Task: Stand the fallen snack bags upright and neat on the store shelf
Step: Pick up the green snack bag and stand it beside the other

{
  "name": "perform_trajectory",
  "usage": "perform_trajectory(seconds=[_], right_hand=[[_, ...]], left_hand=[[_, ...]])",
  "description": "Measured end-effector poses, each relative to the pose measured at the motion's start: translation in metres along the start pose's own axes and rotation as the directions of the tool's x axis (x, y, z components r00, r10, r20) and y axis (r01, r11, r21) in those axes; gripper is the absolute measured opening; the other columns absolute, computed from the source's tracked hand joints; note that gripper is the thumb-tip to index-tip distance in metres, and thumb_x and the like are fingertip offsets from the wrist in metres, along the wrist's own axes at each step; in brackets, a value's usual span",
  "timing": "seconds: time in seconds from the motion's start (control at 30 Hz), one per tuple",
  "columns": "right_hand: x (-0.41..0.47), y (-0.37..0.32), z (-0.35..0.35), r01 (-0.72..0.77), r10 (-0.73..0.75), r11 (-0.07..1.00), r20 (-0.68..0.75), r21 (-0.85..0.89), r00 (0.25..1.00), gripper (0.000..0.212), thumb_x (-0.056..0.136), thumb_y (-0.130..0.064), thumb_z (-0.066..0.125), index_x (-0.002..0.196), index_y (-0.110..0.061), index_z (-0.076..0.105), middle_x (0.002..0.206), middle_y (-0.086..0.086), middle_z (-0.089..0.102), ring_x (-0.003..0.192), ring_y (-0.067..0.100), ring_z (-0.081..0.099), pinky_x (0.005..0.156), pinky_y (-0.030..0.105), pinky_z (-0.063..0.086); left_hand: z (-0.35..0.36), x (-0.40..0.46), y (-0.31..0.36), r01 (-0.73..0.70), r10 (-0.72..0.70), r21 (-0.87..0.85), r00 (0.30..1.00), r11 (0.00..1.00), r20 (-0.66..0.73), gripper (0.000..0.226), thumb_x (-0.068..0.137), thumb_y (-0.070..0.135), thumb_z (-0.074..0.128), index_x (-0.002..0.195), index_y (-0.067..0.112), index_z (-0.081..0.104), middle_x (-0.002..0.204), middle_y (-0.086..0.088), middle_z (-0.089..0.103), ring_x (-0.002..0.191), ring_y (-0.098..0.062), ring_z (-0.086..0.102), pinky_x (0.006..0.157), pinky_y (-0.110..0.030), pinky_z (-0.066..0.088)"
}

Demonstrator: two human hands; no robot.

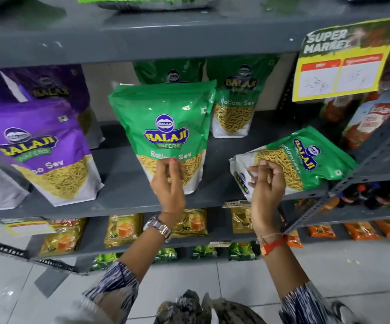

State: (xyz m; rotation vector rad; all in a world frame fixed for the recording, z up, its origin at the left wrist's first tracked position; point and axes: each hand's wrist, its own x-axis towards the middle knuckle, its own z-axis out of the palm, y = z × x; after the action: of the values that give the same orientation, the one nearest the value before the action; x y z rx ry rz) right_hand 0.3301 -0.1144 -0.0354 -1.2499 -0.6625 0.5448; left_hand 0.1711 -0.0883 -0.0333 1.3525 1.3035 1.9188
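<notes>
A green Ratlami Sev bag (pixel 166 127) stands upright at the middle of the grey shelf (pixel 124 202). My left hand (pixel 168 183) pinches its lower front. To the right, a second green Ratlami Sev bag (pixel 306 160) lies tipped on its side, top pointing right. My right hand (pixel 267 185) rests against its lower end with fingers curled; whether it grips the bag is unclear. Two more green bags (pixel 234 97) stand behind.
Purple Balaji sev bags (pixel 42 148) stand at the left of the same shelf. A yellow price sign (pixel 338 64) hangs at upper right. A slanted metal upright (pixel 362 169) crosses the right side, with red packs (pixel 364 127) beyond. Lower shelves hold yellow, green and orange packets.
</notes>
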Motion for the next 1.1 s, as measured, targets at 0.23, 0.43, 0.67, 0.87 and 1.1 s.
perform_trajectory(seconds=[0.23,0.43,0.67,0.87,1.1], right_hand=[[0.017,0.02,-0.056,-0.143,0.1,0.98,-0.281,-0.137,0.954,0.007,0.089,-0.018,0.056,0.092,-0.019,0.049,0.079,-0.012,0.055,0.072,0.001,0.052,0.061,0.014,0.04],[0.041,0.043,-0.085,-0.469,0.461,0.882,-0.123,-0.042,0.879,0.038,0.084,-0.034,0.062,0.103,-0.003,0.05,0.096,0.016,0.056,0.08,0.024,0.054,0.07,0.042,0.045],[0.063,0.031,-0.103,-0.67,0.664,0.713,0.11,0.208,0.74,0.011,0.092,-0.012,0.049,0.102,-0.008,0.047,0.084,0.012,0.057,0.07,0.022,0.056,0.067,0.033,0.049],[0.07,0.037,-0.125,-0.714,0.682,0.651,0.214,0.256,0.699,0.007,0.09,-0.004,0.05,0.084,-0.007,0.052,0.084,0.012,0.06,0.077,0.021,0.061,0.078,0.035,0.056],[0.036,0.032,-0.144,-0.623,0.586,0.764,0.223,0.167,0.779,0.022,0.092,-0.015,0.041,0.095,-0.014,0.063,0.109,0.012,0.068,0.104,0.029,0.062,0.084,0.042,0.052]], left_hand=[[0.097,0.0,0.002,-0.048,-0.076,0.265,0.895,0.963,0.44,0.021,0.089,0.033,0.043,0.089,0.018,0.058,0.082,-0.01,0.073,0.073,-0.025,0.066,0.061,-0.035,0.044],[0.171,0.027,-0.021,0.085,-0.406,0.499,0.704,0.863,0.582,0.023,0.084,0.013,0.05,0.094,-0.005,0.059,0.091,-0.025,0.063,0.085,-0.034,0.058,0.068,-0.034,0.035],[0.219,0.033,-0.021,0.221,-0.647,0.609,0.308,0.762,0.697,0.032,0.088,0.021,0.055,0.115,0.004,0.057,0.109,-0.009,0.063,0.098,-0.029,0.057,0.09,-0.034,0.044],[0.218,0.025,-0.025,0.327,-0.616,0.528,0.294,0.784,0.731,0.047,0.083,0.016,0.061,0.128,0.005,0.051,0.133,-0.015,0.055,0.117,-0.031,0.055,0.109,-0.043,0.038],[0.146,-0.009,-0.004,0.557,-0.705,0.463,0.372,0.69,0.604,0.01,0.081,0.014,0.062,0.079,0.005,0.068,0.061,0.003,0.073,0.071,-0.021,0.066,0.065,-0.025,0.056]])
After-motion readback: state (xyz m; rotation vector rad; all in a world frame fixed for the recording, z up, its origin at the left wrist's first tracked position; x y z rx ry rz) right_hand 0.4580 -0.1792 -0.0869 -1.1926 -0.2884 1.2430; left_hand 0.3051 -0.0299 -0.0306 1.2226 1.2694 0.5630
